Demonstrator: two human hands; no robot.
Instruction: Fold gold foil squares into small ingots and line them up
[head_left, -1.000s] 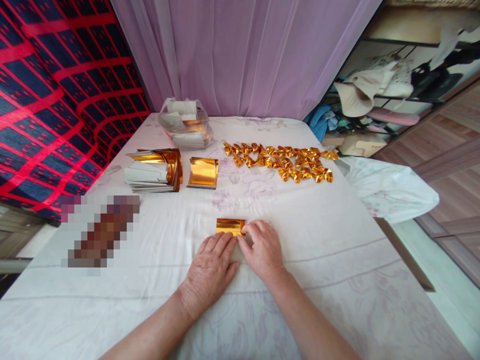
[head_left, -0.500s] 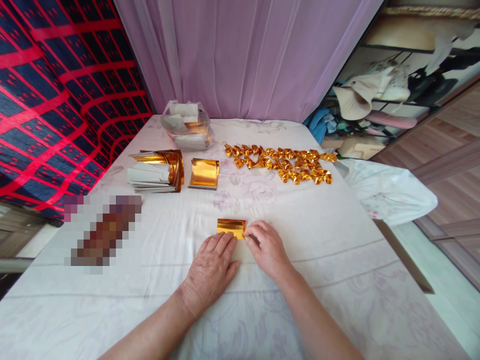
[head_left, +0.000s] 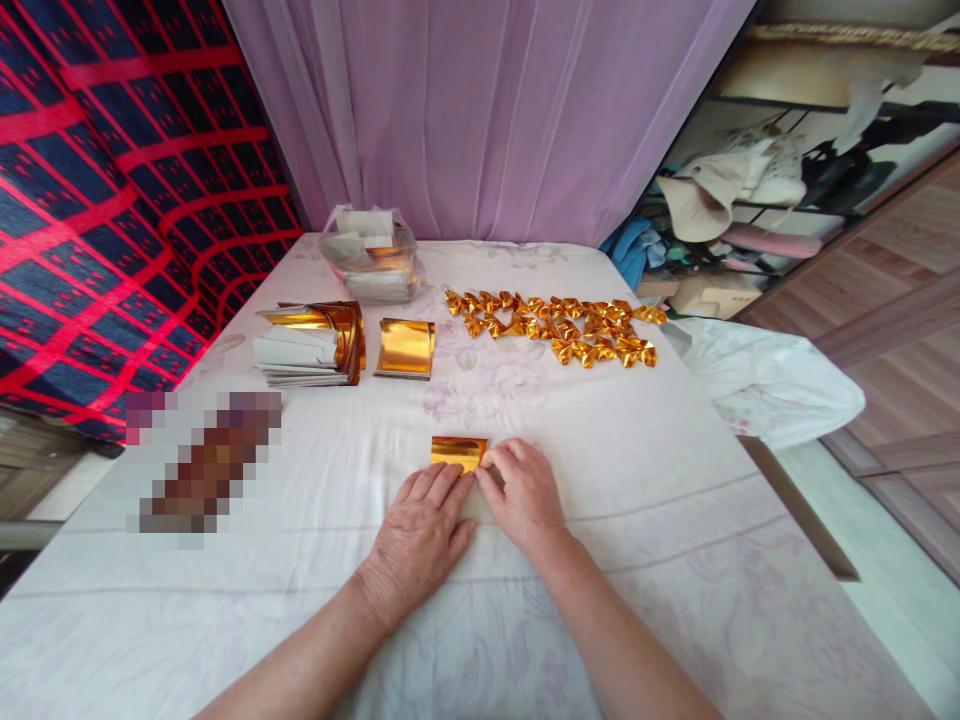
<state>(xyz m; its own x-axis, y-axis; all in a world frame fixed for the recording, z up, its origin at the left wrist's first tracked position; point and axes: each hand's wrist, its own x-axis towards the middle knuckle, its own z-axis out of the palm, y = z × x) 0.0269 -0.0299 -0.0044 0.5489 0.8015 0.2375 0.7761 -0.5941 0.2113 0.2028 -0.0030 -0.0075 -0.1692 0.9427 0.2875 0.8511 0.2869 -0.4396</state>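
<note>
A small gold foil sheet (head_left: 457,451) lies folded on the white cloth in front of me. My left hand (head_left: 421,535) lies flat with its fingertips on the sheet's near edge. My right hand (head_left: 523,492) presses the sheet's right end with its fingertips. Both hands touch the foil and each other. The sheet's near part is hidden under my fingers.
Several folded gold foil pieces (head_left: 559,326) lie in rows at the back right. A stack of gold and white sheets (head_left: 309,343) and a smaller gold stack (head_left: 406,347) sit at the back left, a clear plastic bag (head_left: 370,253) behind them. A blurred patch (head_left: 204,460) is on the left. White cloth (head_left: 765,378) hangs off the right edge.
My hands stay on the gold sheet; the right fingertips shift slightly along its right end. The view has drifted a little.
</note>
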